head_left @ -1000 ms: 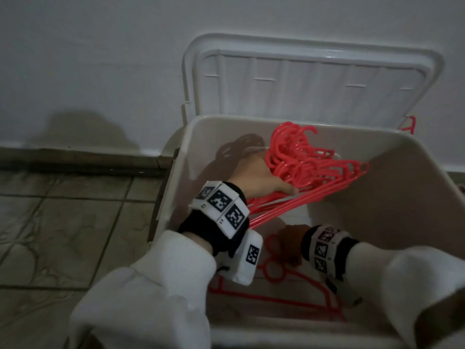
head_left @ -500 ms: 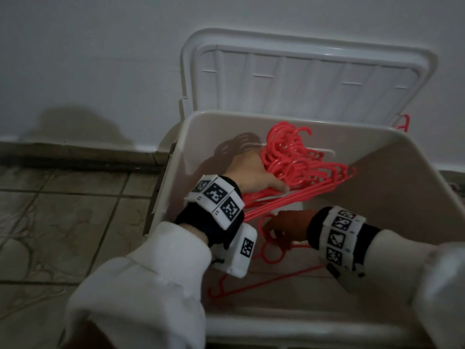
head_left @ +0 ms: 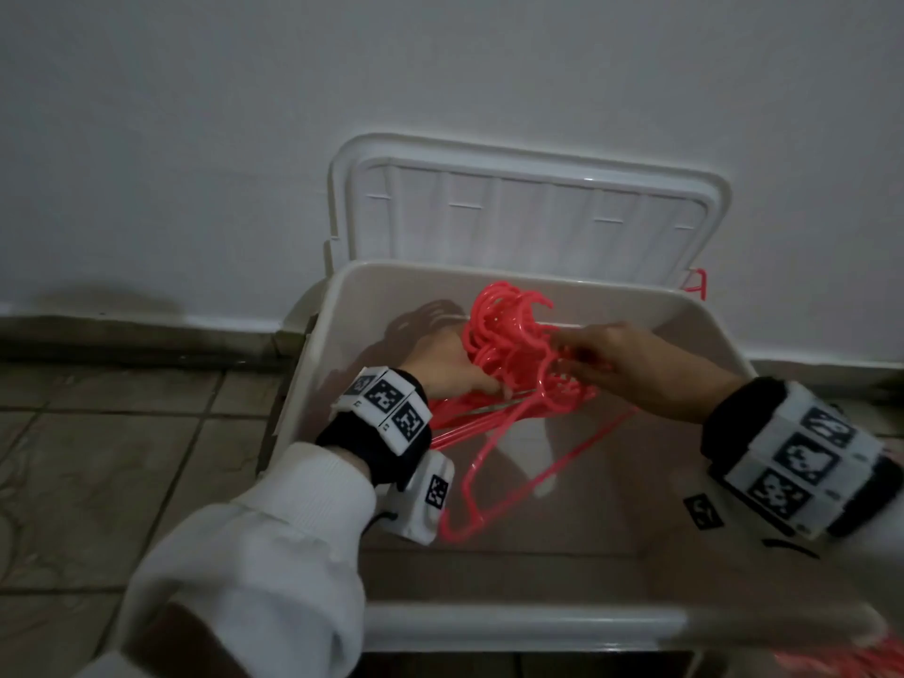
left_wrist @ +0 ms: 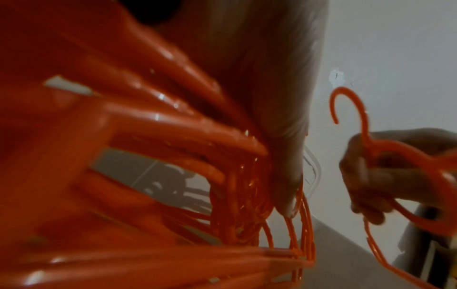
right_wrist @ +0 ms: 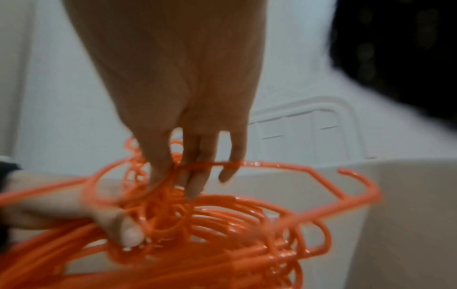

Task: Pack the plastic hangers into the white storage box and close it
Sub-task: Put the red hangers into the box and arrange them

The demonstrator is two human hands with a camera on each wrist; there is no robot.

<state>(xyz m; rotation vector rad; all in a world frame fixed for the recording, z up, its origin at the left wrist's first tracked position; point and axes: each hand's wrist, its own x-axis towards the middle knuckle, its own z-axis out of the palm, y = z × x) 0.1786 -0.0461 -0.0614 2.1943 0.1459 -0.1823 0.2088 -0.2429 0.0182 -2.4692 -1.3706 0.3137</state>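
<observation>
**A:** Two hands work inside the box (head_left: 313,364), seen from above. At nine o'clock of the bundle (head_left: 494,335), the left hand (head_left: 447,367) has its fingers curled round the gathered necks and arms of the hangers, propping the bundle against the far wall of the box.

**B:** And toward three o'clock?

**A:** The right hand (head_left: 631,364) grips one hanger (head_left: 508,462) by the neck, just below the hook; the left wrist view shows the fingers wrapped round it. Its hook end touches the bundle, while the shoulders trail down toward six o'clock, above the box floor.

**B:** How would they handle?

**A:** Light, thin and glossy, by the look of them, so probably a bit slippery, and springy rather than rigid. The hooks and notches look likely to snag on each other. The neck seems the best place to take hold: it steers the whole frame and lets the hooks line up.

**B:** What does the box hold?

**A:** Only the bundle at twelve o'clock and the single hanger, with bare floor nearer the camera. The lid (head_left: 528,208) stands open against the wall (head_left: 440,66) beyond. At the lower right corner of the head view, outside the box, more red plastic (head_left: 851,660) shows, blurred, possibly hangers not yet packed.

**B:** So far from done?

**A:** Probably midway; the lid is not yet shut.
</observation>
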